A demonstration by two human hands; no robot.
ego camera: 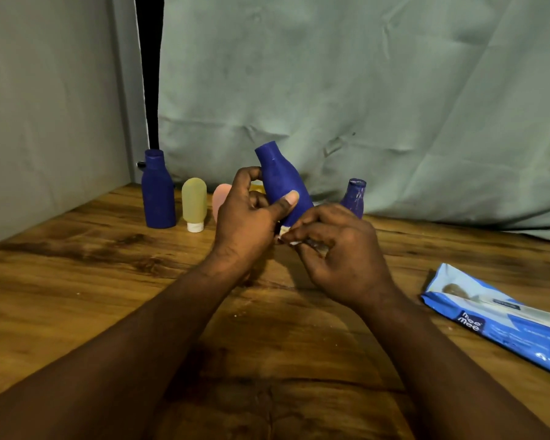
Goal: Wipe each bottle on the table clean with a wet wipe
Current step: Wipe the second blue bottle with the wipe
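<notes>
Gripping the blue bottle (283, 179) round its lower half, the left hand (248, 223) had its thumb laid across the front and its fingers curled behind. From my station I saw the bottle lifted off the worktop (108, 281), leaning with its neck up and to the left. The right hand (337, 249) sat just below and right of it, fingers curled in, pinching a small bunched white wet wipe (285, 231) against the bottle's base. Both hands hovered over the middle of the worktop.

Along the far edge stood the other bottles: a tall blue bottle (158, 192) at the far left, a yellowish tube (194, 201) on its white cap just right of it, then a pink tube (219, 198) mostly hidden behind the left hand. A small blue bottle (353, 196) with scuffed paint stood behind the right hand. At the near right a blue and white pack of wipes (502, 319) lay flat on the wood, well apart from the hands. A grey-green cloth (362, 90) hung behind the row.
</notes>
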